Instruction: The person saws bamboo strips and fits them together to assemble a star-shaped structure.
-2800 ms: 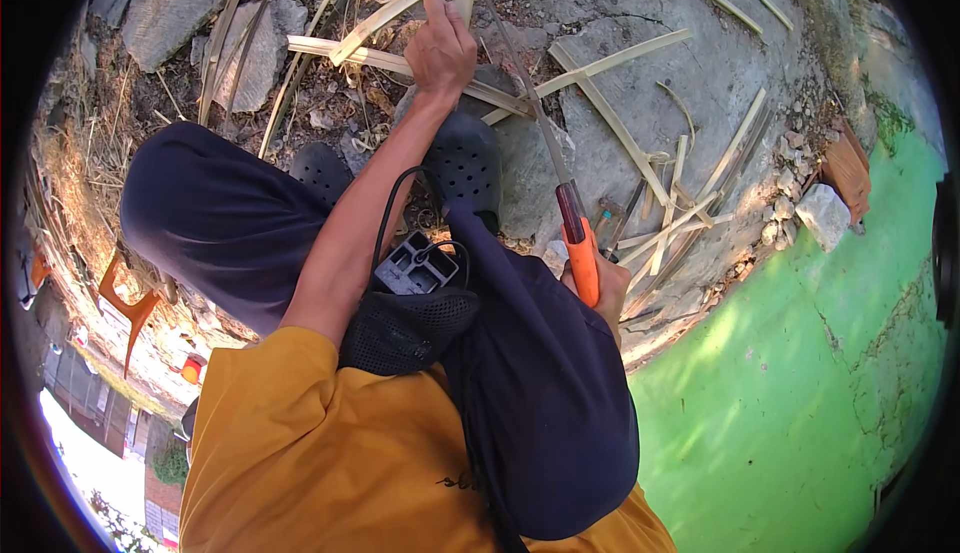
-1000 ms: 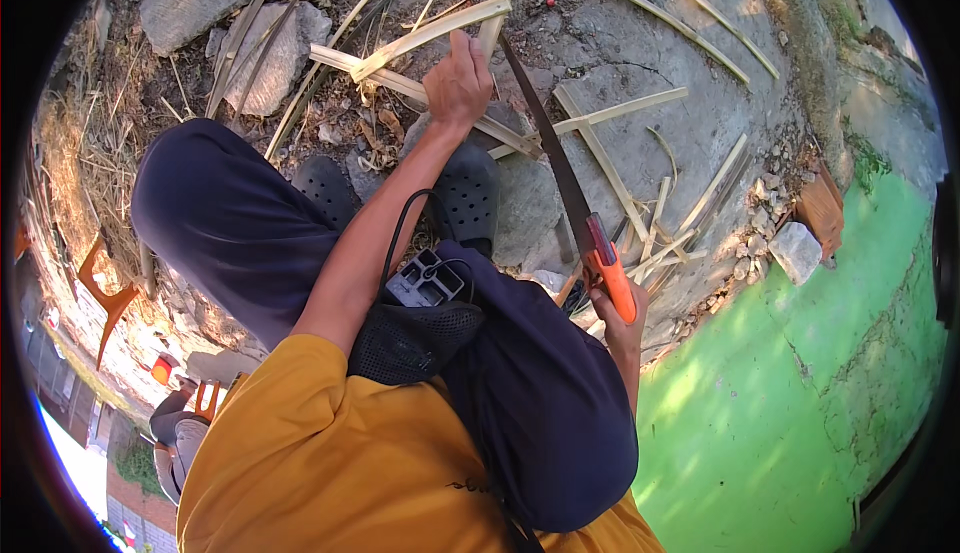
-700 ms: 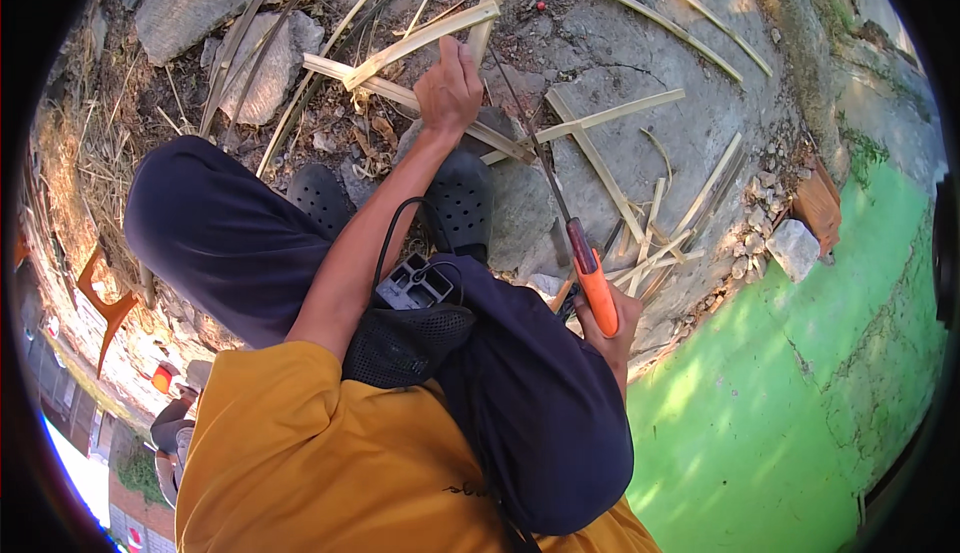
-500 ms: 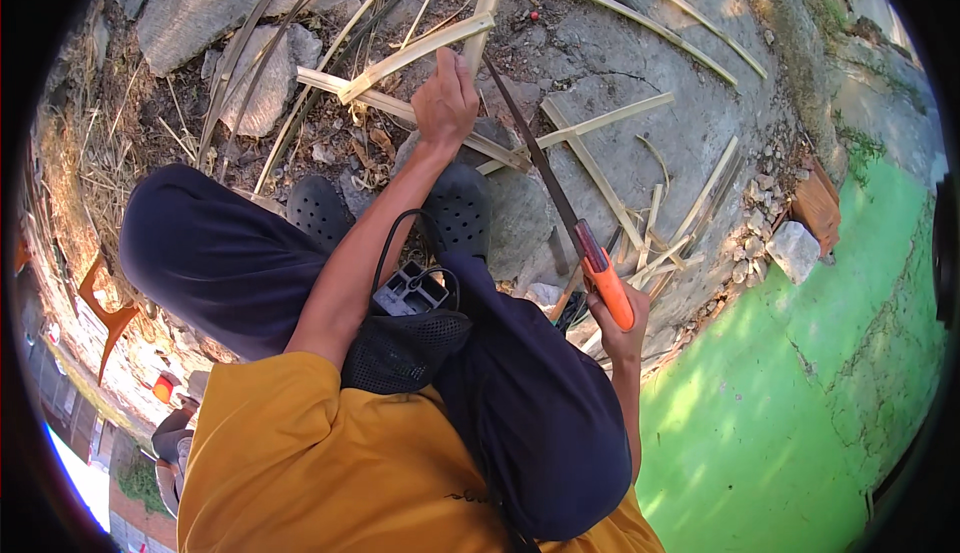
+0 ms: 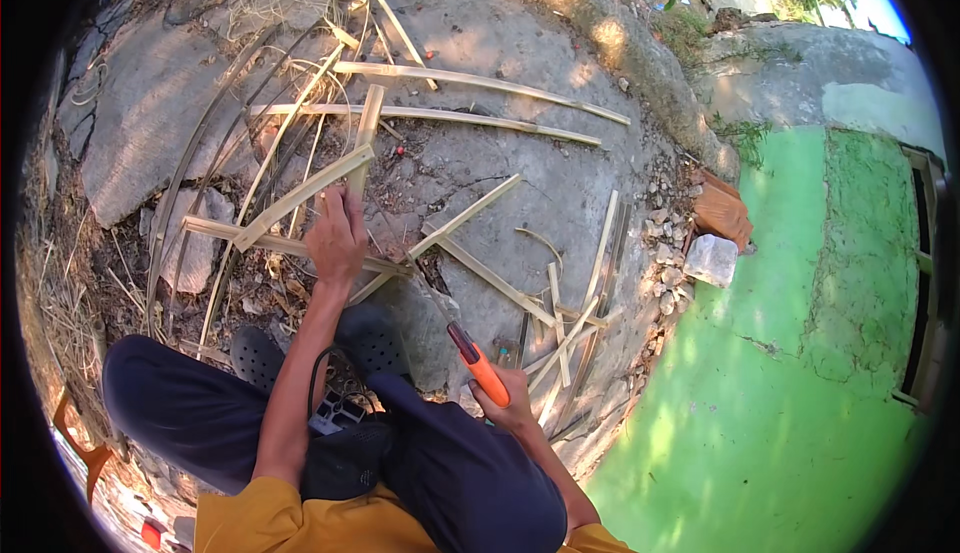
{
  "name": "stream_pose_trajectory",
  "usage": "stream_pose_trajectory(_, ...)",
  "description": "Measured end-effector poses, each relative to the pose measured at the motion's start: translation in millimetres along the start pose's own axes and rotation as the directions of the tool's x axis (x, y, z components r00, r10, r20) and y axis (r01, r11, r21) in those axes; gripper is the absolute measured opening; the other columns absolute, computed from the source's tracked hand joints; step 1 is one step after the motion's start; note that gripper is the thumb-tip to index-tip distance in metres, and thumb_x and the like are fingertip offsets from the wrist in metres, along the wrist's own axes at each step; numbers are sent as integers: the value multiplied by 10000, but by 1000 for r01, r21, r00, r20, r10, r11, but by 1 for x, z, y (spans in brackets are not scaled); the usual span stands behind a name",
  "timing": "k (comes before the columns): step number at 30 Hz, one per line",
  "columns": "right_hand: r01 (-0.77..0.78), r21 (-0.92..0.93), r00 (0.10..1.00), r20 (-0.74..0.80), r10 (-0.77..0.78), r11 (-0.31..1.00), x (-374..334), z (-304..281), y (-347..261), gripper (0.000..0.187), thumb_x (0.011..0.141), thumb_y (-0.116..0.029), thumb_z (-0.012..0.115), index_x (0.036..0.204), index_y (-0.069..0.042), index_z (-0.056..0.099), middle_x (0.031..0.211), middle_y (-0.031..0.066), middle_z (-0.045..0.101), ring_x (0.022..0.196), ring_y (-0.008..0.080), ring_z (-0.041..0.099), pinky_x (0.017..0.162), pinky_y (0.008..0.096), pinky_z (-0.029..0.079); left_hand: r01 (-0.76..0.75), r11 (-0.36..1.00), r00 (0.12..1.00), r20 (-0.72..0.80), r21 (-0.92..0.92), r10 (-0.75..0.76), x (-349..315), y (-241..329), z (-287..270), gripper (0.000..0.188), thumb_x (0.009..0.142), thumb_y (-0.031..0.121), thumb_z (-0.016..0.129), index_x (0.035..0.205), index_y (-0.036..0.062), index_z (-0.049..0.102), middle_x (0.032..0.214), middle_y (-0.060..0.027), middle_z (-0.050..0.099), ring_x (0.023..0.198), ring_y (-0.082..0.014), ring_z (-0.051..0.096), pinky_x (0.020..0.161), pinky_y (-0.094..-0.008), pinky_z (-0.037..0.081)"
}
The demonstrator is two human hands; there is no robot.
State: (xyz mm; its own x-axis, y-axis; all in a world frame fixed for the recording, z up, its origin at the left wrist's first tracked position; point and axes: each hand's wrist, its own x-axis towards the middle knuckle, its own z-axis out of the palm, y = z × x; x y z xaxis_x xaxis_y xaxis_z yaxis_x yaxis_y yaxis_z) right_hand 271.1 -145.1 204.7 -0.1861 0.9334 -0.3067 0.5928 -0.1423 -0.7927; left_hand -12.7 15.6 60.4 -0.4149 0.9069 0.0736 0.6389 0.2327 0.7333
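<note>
Taking the right clog (image 5: 372,341) as landmark, the left hand (image 5: 335,239) is beyond it and slightly to its left. Its fingers are curled closed at the near end of a pale strip (image 5: 369,118), which extends away from the clog; probably this keeps the strip steady. To the clog's right, the right hand (image 5: 512,403) wraps its fingers fully around the orange handle of the saw (image 5: 487,378), perhaps to leave the blade free. Farther right of the clog, loose strips (image 5: 563,346) lie crossed, apart from the fingers.
</note>
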Motion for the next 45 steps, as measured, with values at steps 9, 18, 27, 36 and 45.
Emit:
stream_pose_trajectory(9,-448,193,892,162,422,873,17,-24,-51,256,885,-204,802,900,5,656,723,0,570,665,97,506,628,295,430,-87,993,996,-10,74,88,-6,-13,6,248,1083,330,546,1111,84,535,811,-192,689,647,-416,683,539,-517,517)
stream_pose_trajectory(18,-553,209,776,482,407,807,72,-60,-136,337,850,-251,874,951,-36,634,789,-22,588,688,89,556,675,258,477,-54,996,982,-183,-76,40,1,-24,-2,199,1063,251,595,1093,65,532,772,-171,675,584,-388,650,500,-493,487)
stream_pose_trajectory(27,-443,199,889,219,401,874,77,-59,-144,230,920,-202,771,940,-27,623,692,-51,527,551,29,443,500,219,340,-241,959,957,-203,-151,209,4,34,-29,204,1031,247,659,1113,79,579,810,-137,687,622,-362,676,507,-460,499)
stream_pose_trajectory(36,-486,677,874,374,309,553,108,-87,-141,166,998,-196,671,983,-84,549,729,-67,467,555,32,439,513,204,343,-548,793,796,125,-265,592,23,83,-70,247,912,164,739,1145,103,688,942,-129,711,847,-366,699,712,-474,552)
stream_pose_trajectory(45,-305,881,952,287,104,361,139,-139,-73,103,967,-103,599,966,-96,496,725,-49,420,526,18,414,498,204,361,-484,778,841,33,-401,540,25,73,-98,154,900,90,774,1028,31,712,843,-131,657,720,-326,647,637,-428,505)
